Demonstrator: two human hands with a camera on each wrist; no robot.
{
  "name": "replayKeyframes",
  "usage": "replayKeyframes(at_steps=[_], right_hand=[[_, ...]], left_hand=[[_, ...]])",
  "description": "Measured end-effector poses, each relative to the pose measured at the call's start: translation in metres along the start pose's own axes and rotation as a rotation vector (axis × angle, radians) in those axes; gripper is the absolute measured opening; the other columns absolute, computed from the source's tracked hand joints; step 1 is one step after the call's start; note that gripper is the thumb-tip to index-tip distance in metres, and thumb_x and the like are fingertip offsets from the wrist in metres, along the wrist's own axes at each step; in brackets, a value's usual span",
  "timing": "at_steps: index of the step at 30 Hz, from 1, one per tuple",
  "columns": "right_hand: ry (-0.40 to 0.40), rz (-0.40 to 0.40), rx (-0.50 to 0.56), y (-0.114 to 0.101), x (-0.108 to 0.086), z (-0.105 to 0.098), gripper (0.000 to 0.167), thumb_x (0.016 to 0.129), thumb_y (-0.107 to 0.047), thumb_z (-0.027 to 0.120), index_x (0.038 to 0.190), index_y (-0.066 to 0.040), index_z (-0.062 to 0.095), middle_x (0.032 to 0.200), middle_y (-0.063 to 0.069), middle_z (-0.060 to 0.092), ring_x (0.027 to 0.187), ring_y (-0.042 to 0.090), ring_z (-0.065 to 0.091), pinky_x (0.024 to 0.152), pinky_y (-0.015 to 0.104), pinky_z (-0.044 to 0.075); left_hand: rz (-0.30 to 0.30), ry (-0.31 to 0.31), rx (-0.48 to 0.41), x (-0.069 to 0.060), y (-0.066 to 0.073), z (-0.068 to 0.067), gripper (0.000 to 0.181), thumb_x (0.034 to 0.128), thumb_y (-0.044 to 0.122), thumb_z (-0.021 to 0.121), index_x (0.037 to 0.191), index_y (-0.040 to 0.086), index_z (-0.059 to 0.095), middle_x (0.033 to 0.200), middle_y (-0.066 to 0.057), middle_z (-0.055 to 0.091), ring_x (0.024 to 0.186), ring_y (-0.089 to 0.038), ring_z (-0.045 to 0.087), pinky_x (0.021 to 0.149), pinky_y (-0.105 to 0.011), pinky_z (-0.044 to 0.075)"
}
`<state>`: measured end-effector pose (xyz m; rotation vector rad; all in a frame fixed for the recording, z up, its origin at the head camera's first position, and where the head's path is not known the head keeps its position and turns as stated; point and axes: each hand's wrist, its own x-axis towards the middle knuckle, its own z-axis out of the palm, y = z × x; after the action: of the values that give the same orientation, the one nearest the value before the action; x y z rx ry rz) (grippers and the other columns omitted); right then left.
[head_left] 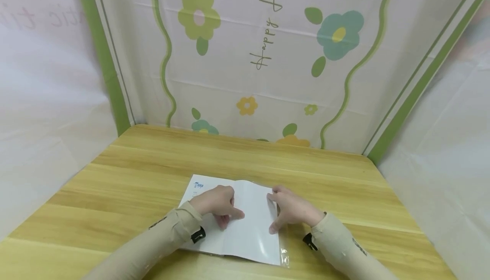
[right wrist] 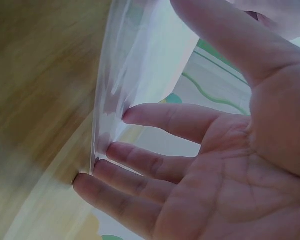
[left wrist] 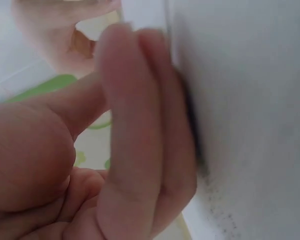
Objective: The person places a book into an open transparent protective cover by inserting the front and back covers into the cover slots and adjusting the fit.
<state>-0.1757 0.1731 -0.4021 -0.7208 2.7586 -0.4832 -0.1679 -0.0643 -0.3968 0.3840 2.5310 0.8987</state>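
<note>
An open booklet (head_left: pixel 254 237) with white pages lies on the wooden table, its left page bearing small blue print near the top. A clear plastic sleeve edge (right wrist: pixel 107 90) sticks out along its right side. My left hand (head_left: pixel 218 203) rests on the pages near the fold. Its fingers (left wrist: pixel 135 125) are curled against the paper and I see nothing held in them. At the right edge is my right hand (head_left: pixel 292 207), its fingers spread and fairly straight. Their tips touch the clear plastic and the table, while the thumb reaches over the page's edge.
The wooden table (head_left: pixel 115 203) extends around the booklet on all sides. A white curtain (head_left: pixel 229 67) with printed flowers stands behind it, and pale cloth walls (head_left: pixel 49 101) close in the left and right sides.
</note>
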Motion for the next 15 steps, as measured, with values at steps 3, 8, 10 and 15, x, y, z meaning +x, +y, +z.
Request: replayKeyframes(at_steps=[3, 8, 10, 15], right_hand=[[-0.004, -0.014, 0.006, 0.0, 0.001, 0.001, 0.094, 0.059, -0.029, 0.095, 0.134, 0.01, 0.053, 0.144, 0.032, 0.037, 0.13, 0.043, 0.041, 0.107, 0.053, 0.036], [-0.006, -0.023, 0.001, 0.0, 0.001, 0.001, 0.095, 0.06, -0.03, 0.094, 0.134, 0.011, 0.052, 0.144, 0.032, 0.037, 0.13, 0.043, 0.04, 0.107, 0.052, 0.036], [-0.005, -0.022, -0.003, -0.001, 0.0, 0.0, 0.094, 0.061, -0.03, 0.094, 0.134, 0.011, 0.052, 0.144, 0.032, 0.037, 0.13, 0.043, 0.041, 0.107, 0.053, 0.036], [-0.012, -0.014, -0.016, -0.002, 0.0, -0.001, 0.094, 0.061, -0.031, 0.094, 0.135, 0.01, 0.052, 0.144, 0.031, 0.037, 0.13, 0.043, 0.04, 0.107, 0.053, 0.036]], left_hand=[[-0.015, -0.004, -0.014, 0.002, -0.002, -0.002, 0.035, 0.0876, 0.026, 0.077, 0.073, 0.001, 0.056, 0.057, -0.012, 0.063, 0.044, -0.018, 0.063, 0.051, -0.028, 0.055], [-0.035, -0.01, -0.004, 0.008, -0.003, -0.003, 0.037, 0.0874, 0.029, 0.077, 0.076, 0.001, 0.055, 0.057, -0.011, 0.064, 0.045, -0.019, 0.064, 0.056, -0.027, 0.055], [-0.04, -0.017, 0.012, 0.01, -0.001, -0.004, 0.037, 0.087, 0.029, 0.077, 0.078, 0.001, 0.054, 0.057, -0.012, 0.064, 0.045, -0.019, 0.064, 0.058, -0.027, 0.054], [-0.074, -0.034, 0.064, 0.013, 0.004, -0.006, 0.039, 0.0854, 0.031, 0.079, 0.085, 0.004, 0.052, 0.06, -0.011, 0.065, 0.046, -0.019, 0.064, 0.064, -0.027, 0.052]])
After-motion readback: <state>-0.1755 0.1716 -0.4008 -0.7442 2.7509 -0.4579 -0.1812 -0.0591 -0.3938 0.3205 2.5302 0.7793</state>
